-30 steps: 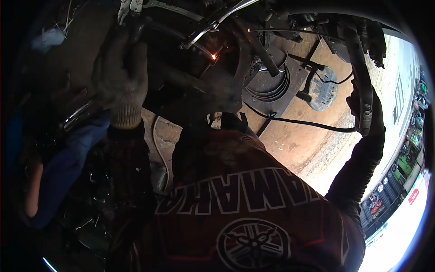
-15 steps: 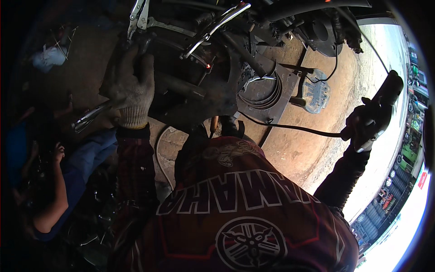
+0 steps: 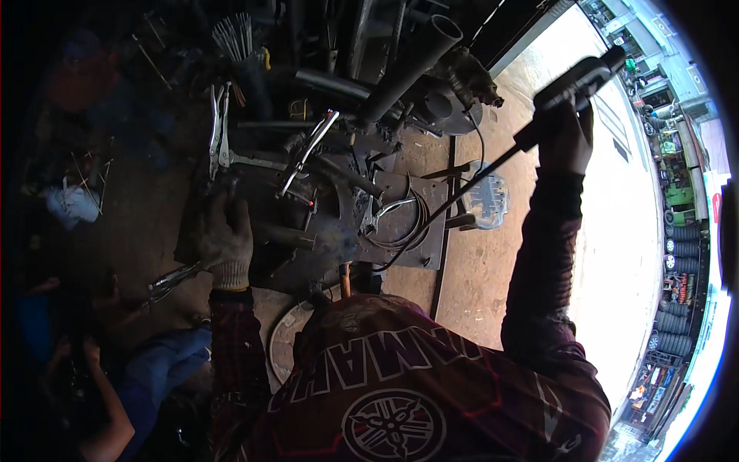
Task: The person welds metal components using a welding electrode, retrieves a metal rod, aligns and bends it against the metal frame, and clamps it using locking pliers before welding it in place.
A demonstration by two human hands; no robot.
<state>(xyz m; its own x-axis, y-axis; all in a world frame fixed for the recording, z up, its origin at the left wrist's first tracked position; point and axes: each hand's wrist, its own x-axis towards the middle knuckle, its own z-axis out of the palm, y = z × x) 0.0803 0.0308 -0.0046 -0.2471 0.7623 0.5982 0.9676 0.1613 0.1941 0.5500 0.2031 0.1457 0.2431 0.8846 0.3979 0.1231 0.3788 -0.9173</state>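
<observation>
Right grip point(image 3: 567, 138) wrapped round a black electrode holder point(image 3: 573, 82), raised at right, cable point(image 3: 462, 191) hanging below, gloved left grip point(image 3: 228, 245) at a dark metal plate point(image 3: 295, 274), hold unclear, thin rods point(image 3: 233, 37) bunched beyond, base shadowed

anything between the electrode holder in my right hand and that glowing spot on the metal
Possibly the dark pipe: in the picture it crosses the straight line from the electrode holder in your right hand to the glowing spot, right of the spot. One view can't settle its height.

Tube point(image 3: 286, 234) and curved strips point(image 3: 423, 223) on table point(image 3: 392, 222)
</observation>
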